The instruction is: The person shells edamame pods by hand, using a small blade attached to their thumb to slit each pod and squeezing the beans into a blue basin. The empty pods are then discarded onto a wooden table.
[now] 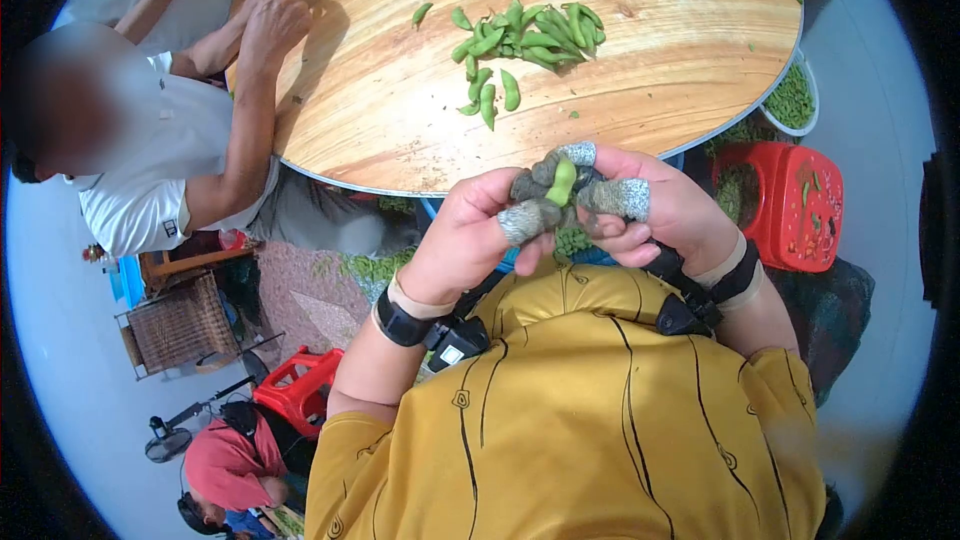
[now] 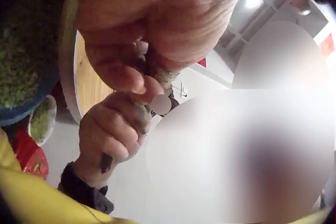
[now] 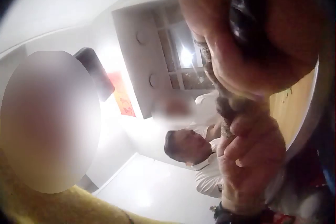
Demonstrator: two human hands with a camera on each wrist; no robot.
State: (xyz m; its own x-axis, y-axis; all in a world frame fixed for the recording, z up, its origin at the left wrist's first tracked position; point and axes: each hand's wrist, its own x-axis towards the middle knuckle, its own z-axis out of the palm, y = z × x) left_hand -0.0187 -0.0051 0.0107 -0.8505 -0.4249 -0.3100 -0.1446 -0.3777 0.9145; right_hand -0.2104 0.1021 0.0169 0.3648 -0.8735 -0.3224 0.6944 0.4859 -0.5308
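Note:
A green edamame pod [image 1: 563, 182] is held up in front of the yellow shirt, just off the table's near edge. The left hand [image 1: 478, 230] pinches it from the left, its finger and thumb wrapped in grey tape and darkly stained at the tips. From the other side the right hand [image 1: 668, 202] grips at the same pod with taped, stained fingertips. In the left wrist view the two hands meet, the right hand [image 2: 113, 129] with fingers curled; the pod is hidden there. Over the table lies a loose pile of edamame pods [image 1: 540, 35].
The round wooden table [image 1: 380, 130] has a metal-edged rim. At left a seated person [image 1: 190, 130] handles pods. A red stool [image 1: 795, 205] and a white bowl of green beans [image 1: 793, 100] stand at right. Behind are another red stool [image 1: 300, 390] and a person in red [image 1: 235, 465].

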